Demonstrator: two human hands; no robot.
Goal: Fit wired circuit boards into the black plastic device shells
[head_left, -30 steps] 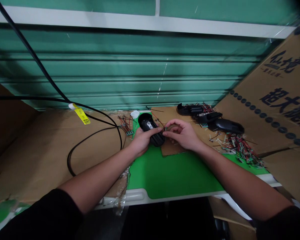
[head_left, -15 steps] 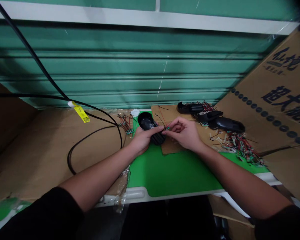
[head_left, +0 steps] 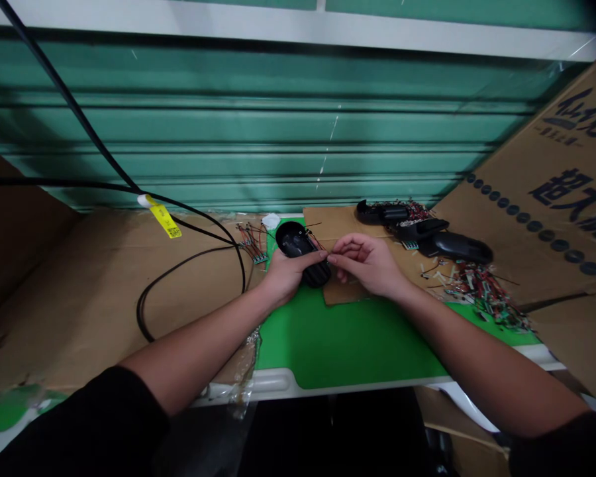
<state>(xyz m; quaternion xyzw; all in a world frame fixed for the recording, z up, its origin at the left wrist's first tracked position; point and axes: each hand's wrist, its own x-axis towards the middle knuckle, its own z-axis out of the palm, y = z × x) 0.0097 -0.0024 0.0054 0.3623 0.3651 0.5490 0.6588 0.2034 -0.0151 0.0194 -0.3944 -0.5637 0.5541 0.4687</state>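
Note:
My left hand (head_left: 288, 273) is closed around a black plastic shell (head_left: 292, 238), its hollow side facing up and its rounded end pointing away from me. The thumb lies across the shell's middle. Close beside it, the fingertips of my right hand (head_left: 362, 262) pinch at the shell's right edge, meeting my left thumb tip. Thin wires (head_left: 314, 235) rise from that spot over the shell. The small circuit board they seem to belong to is mostly hidden by my fingers.
Wired circuit boards (head_left: 258, 252) lie to the left on cardboard, near a black cable (head_left: 144, 291) with a yellow tag (head_left: 165, 218). Several black shells (head_left: 457, 247) and a heap of wired parts (head_left: 491, 295) are to the right. A large carton (head_left: 566, 199) stands at the right, a green shutter (head_left: 228, 126) behind.
My right fingertips have drawn the wired board in against the shell's edge, and the wires now lie lower and nearer the shell. My left hand keeps its hold; the view has shifted slightly.

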